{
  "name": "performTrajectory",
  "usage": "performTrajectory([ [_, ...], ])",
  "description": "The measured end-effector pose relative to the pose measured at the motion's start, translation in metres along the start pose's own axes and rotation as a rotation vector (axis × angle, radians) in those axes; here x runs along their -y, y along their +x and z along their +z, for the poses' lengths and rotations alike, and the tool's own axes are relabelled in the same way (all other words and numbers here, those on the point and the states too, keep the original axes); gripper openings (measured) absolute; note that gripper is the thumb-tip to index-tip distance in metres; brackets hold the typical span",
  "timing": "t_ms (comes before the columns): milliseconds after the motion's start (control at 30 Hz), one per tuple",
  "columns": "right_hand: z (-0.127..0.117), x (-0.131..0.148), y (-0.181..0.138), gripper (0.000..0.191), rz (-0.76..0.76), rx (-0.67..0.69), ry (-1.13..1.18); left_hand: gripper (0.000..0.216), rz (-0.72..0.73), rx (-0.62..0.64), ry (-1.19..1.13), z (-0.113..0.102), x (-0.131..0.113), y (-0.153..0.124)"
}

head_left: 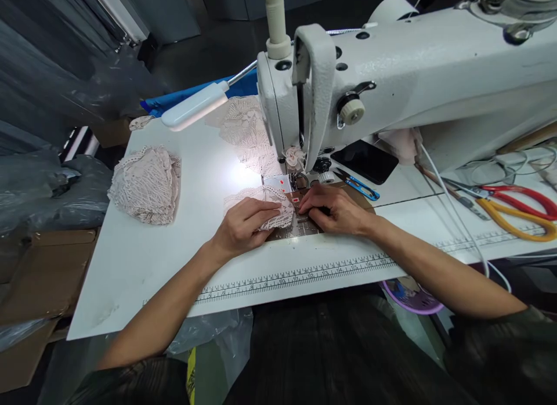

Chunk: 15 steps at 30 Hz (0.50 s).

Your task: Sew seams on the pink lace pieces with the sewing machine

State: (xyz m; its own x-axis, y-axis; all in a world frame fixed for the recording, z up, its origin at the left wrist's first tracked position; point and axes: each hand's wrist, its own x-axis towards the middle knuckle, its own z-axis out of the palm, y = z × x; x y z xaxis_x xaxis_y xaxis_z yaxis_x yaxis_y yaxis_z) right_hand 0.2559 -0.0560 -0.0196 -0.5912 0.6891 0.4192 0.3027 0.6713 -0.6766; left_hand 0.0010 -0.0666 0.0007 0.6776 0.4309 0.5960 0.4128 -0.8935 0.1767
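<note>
My left hand (246,224) is closed on a pale pink lace piece (282,210), with the thumb below and the fingers on top. The lace lies just left of the needle area of a white sewing machine (281,103). Across from it, my right hand (337,209) has its fingertips pinched together over the brown metal bed plate (296,231), right below the presser foot (299,181). Whatever sits between those fingertips is too small to make out. A small ruffled pink fabric bit (295,156) hangs at the machine head.
A stack of lace pieces (145,184) lies at the left, more lace (248,129) behind the needle. A lamp (195,106) reaches over the table (204,161). Blue thread snips (357,185), a black phone (365,160) and red-and-yellow-handled scissors (517,210) lie to the right.
</note>
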Motion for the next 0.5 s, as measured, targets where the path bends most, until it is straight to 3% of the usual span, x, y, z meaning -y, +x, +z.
performTrajectory([
  [133,0.002,0.008,0.0,0.033,-0.065,0.156,-0.162,0.024,-0.082,-0.059,-0.032,0.003,-0.003,-0.001],
  [233,0.003,0.012,0.001,0.033,-0.075,0.237,-0.261,0.022,-0.032,-0.022,-0.019,0.005,-0.002,-0.001],
  [400,-0.001,0.011,0.001,0.03,-0.091,0.255,-0.207,0.012,0.124,0.16,0.021,0.005,-0.002,0.001],
  [500,-0.003,0.006,0.002,0.036,-0.069,0.193,-0.099,0.012,0.14,0.193,0.096,0.003,-0.005,0.004],
])
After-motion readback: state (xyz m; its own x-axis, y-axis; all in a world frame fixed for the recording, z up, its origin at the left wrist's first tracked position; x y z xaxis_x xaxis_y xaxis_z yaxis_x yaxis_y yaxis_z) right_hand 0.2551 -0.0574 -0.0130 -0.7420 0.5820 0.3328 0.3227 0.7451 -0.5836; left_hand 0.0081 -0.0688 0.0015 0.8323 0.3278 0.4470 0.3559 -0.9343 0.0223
